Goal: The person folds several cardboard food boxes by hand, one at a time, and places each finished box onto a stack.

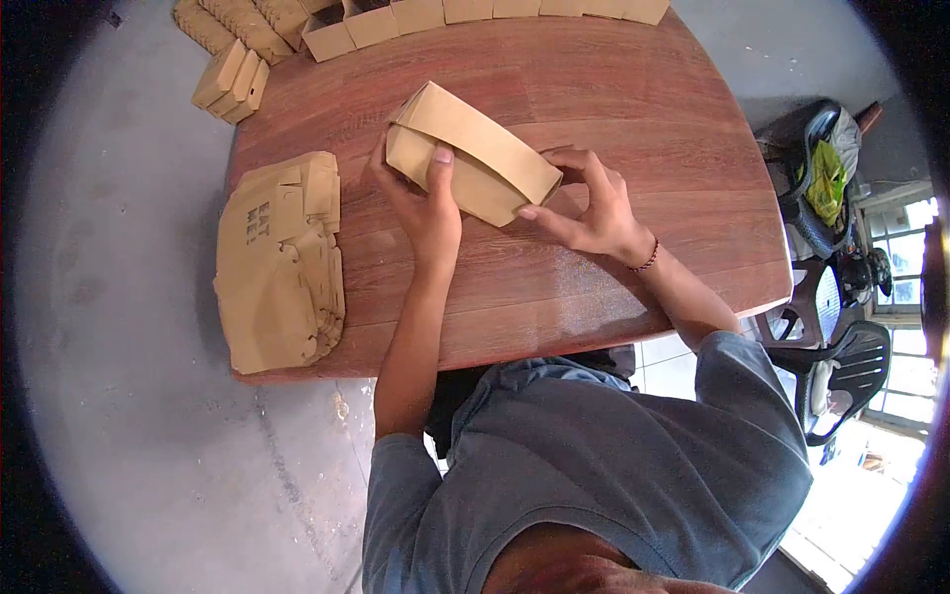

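A brown cardboard box (485,144), partly folded into shape, is held tilted above the wooden table between my two hands. My left hand (426,203) grips its left end, thumb pressed on the near side and fingers hidden behind it. At the right end my right hand (594,208) pinches a corner, with the thumb low and the fingers over the far side. To the left of my left hand lies a stack of flat cardboard blanks (272,267), the top one printed "EAT ME!".
Along the far table edge stands a row of folded boxes (416,15). More cardboard boxes (233,84) are piled at the far left corner. The wooden table (633,99) has a rounded right side; dark plastic chairs (856,366) stand beyond it.
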`<state>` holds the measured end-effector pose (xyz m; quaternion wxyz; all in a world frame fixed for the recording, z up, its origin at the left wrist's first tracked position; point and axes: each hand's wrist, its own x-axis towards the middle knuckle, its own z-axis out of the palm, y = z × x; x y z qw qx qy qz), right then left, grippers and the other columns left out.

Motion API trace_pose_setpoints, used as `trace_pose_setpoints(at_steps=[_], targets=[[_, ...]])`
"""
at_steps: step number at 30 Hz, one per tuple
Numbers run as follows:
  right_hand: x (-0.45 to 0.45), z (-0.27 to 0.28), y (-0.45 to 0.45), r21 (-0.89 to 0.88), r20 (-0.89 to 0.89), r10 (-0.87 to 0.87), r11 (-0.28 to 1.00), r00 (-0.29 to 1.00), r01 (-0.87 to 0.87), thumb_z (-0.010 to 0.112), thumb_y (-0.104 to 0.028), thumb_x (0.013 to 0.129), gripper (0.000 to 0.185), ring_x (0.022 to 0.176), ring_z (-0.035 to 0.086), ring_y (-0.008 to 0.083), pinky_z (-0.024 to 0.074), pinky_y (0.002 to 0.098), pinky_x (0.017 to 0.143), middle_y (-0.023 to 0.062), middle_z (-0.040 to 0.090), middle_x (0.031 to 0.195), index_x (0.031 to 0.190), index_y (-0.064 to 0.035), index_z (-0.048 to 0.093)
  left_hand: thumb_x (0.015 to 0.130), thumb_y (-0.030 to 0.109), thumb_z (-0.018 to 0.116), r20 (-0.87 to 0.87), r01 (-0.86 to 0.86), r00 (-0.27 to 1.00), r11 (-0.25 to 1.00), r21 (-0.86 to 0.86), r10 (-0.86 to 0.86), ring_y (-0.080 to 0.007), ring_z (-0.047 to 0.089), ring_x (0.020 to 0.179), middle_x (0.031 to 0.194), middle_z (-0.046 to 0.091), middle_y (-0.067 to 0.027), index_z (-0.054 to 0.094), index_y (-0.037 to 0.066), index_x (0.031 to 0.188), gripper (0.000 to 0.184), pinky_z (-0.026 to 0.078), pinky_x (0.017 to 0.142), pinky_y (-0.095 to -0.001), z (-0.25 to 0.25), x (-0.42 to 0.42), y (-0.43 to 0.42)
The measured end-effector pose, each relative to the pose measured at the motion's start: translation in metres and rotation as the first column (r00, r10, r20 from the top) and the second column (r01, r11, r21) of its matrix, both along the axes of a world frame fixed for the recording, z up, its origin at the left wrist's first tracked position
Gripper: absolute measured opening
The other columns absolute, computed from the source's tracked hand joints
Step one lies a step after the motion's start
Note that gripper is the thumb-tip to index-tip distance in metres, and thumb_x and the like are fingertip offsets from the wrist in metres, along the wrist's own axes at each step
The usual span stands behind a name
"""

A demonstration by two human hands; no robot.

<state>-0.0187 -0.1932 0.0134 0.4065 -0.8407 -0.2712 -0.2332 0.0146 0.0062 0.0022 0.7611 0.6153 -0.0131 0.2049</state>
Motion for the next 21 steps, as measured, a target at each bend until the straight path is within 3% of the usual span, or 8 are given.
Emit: trace_pose_setpoints(at_steps=[3, 8, 12, 14, 16, 18, 20, 21], targets=[[-0.001, -0.001, 0.002, -0.046, 0.002, -0.008, 0.999, 1.0, 0.008, 0.087, -0.024, 0.076, 0.06, 0.098, 0.071, 0.0313, 0.0596, 0.0367, 0.082, 0.022, 0.067, 0.11, 0.116, 0.0038, 0.052, 0.096, 0.026, 0.065, -0.017, -0.028, 0.999, 0.997, 0.071, 0.029, -0.0266, 0.041, 0.129, 0.138, 0.039, -0.0182, 0.025, 0.001, 0.144, 0.067, 0.034, 0.109, -0.0418, 0.003, -0.005, -0.002], [0.002, -0.012, 0.004, -0.096, 0.102, -0.019, 0.995, 0.995, 0.029, 0.084, -0.039, 0.077, 0.064, 0.084, 0.07, 0.0366, 0.0582, 0.0413, 0.068, 0.0199, 0.066, 0.098, 0.117, 0.0014, 0.055, 0.098, 0.025, 0.06, -0.048, -0.026, 0.998, 0.991, 0.134, 0.033, -0.0285, 0.039, 0.131, 0.141, 0.036, -0.0199, 0.021, 0.0, 0.146, 0.066, 0.032, 0.111, -0.0428, -0.008, -0.001, -0.003], [0.002, -0.014, 0.01, -0.153, 0.065, -0.064, 0.986, 0.996, 0.074, 0.081, -0.043, 0.079, 0.066, 0.083, 0.068, 0.0386, 0.0574, 0.0429, 0.066, 0.0209, 0.065, 0.097, 0.118, 0.0018, 0.054, 0.104, 0.042, 0.045, -0.137, 0.038, 0.99, 0.99, 0.138, -0.019, -0.0291, 0.038, 0.132, 0.143, 0.033, -0.0218, 0.015, -0.002, 0.146, 0.067, 0.032, 0.111, -0.0431, -0.027, 0.009, 0.001], [0.002, -0.006, 0.016, -0.173, 0.197, -0.032, 0.983, 0.98, 0.067, 0.079, -0.045, 0.081, 0.069, 0.081, 0.068, 0.0402, 0.0567, 0.0441, 0.064, 0.0229, 0.064, 0.096, 0.12, 0.0029, 0.051, 0.105, 0.048, 0.039, -0.173, 0.092, 0.982, 0.989, 0.116, -0.071, -0.0291, 0.037, 0.133, 0.144, 0.031, -0.0223, 0.013, -0.003, 0.146, 0.07, 0.031, 0.111, -0.0434, -0.037, 0.012, 0.0], [0.004, -0.01, 0.022, -0.136, 0.217, -0.021, 0.989, 0.976, 0.051, 0.079, -0.046, 0.081, 0.071, 0.081, 0.067, 0.0417, 0.0564, 0.0455, 0.064, 0.0237, 0.063, 0.095, 0.121, 0.004, 0.049, 0.102, 0.063, 0.031, -0.225, 0.04, 0.973, 0.999, -0.016, -0.042, -0.0279, 0.039, 0.134, 0.147, 0.039, -0.0178, 0.024, 0.001, 0.15, 0.079, 0.031, 0.112, -0.0405, -0.042, 0.011, -0.008], [0.004, -0.019, 0.022, -0.101, 0.238, -0.01, 0.994, 0.971, 0.035, 0.079, -0.046, 0.08, 0.074, 0.081, 0.067, 0.0432, 0.0561, 0.0468, 0.065, 0.0246, 0.063, 0.095, 0.122, 0.005, 0.047, 0.102, 0.064, 0.031, -0.193, 0.128, 0.97, 0.986, -0.11, -0.148, -0.0276, 0.039, 0.135, 0.149, 0.037, -0.0173, 0.022, 0.003, 0.151, 0.079, 0.032, 0.111, -0.0412, -0.04, 0.009, -0.01], [0.001, -0.032, 0.017, -0.159, -0.09, -0.164, 0.976, 0.982, 0.148, 0.08, -0.043, 0.08, 0.074, 0.085, 0.067, 0.0449, 0.0569, 0.0476, 0.071, 0.0255, 0.064, 0.099, 0.122, 0.0066, 0.045, 0.102, 0.064, 0.03, -0.151, 0.212, 0.958, 0.956, -0.202, -0.244, -0.0273, 0.038, 0.136, 0.15, 0.034, -0.0168, 0.02, 0.006, 0.153, 0.078, 0.034, 0.11, -0.0419, -0.03, 0.003, -0.011], [0.001, -0.029, 0.016, -0.161, -0.087, -0.161, 0.976, 0.983, 0.146, 0.08, -0.043, 0.08, 0.074, 0.085, 0.067, 0.0449, 0.0569, 0.0476, 0.071, 0.0255, 0.064, 0.099, 0.122, 0.0066, 0.045, 0.101, 0.066, 0.032, -0.191, 0.192, 0.956, 0.968, -0.161, -0.222, -0.0279, 0.038, 0.137, 0.152, 0.031, -0.0158, 0.017, 0.009, 0.154, 0.079, 0.036, 0.107, -0.0436, -0.018, -0.001, -0.011]])
